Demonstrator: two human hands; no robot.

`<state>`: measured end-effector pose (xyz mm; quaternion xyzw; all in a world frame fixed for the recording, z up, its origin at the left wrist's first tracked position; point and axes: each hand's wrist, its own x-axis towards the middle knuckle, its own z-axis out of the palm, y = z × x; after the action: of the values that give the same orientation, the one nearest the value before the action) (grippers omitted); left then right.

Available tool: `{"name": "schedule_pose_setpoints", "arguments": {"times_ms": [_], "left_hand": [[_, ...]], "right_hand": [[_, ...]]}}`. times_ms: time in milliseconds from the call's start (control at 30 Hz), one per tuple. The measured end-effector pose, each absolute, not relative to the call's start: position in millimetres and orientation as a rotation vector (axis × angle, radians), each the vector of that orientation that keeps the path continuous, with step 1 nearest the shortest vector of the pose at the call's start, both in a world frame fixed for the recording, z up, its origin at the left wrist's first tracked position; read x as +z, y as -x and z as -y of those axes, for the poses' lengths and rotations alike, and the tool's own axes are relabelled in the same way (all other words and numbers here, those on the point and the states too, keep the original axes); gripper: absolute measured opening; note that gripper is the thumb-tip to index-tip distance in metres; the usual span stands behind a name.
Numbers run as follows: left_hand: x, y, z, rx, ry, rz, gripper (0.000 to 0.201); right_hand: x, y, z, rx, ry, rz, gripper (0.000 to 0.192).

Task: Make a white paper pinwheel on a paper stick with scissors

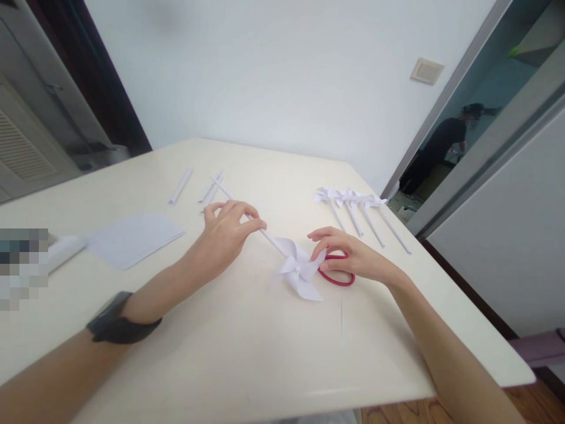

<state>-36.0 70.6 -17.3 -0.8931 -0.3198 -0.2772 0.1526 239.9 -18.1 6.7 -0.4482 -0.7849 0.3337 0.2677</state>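
Left hand (229,227) pinched shut on paper stick (269,240) of white pinwheel (298,272) at frame centre on worktop (220,353), right hand (348,254) half-open, fingertips touching a pinwheel blade, resting over red scissors (338,277)

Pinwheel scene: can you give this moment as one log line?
left hand: holds pinwheel stick | right hand: touches a blade, over red scissors | finished pinwheels: far right of table
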Motion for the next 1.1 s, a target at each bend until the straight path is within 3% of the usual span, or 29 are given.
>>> {"name": "schedule_pose_setpoints", "arguments": {"times_ms": [367,667,1100], "left_hand": [[-15,36,-72,-0.973,2.545,0.944,0.029],[-6,36,-64,-0.872,2.644,1.084,0.025],[-7,36,-62,-0.769,2.632,1.097,0.02]], "right_hand": [[-7,-227,17,0.848,1.163,2.191,0.005],[-12,-225,15,0.719,1.158,2.131,0.006],[-12,-221,17,0.776,1.198,2.098,0.007]]}}
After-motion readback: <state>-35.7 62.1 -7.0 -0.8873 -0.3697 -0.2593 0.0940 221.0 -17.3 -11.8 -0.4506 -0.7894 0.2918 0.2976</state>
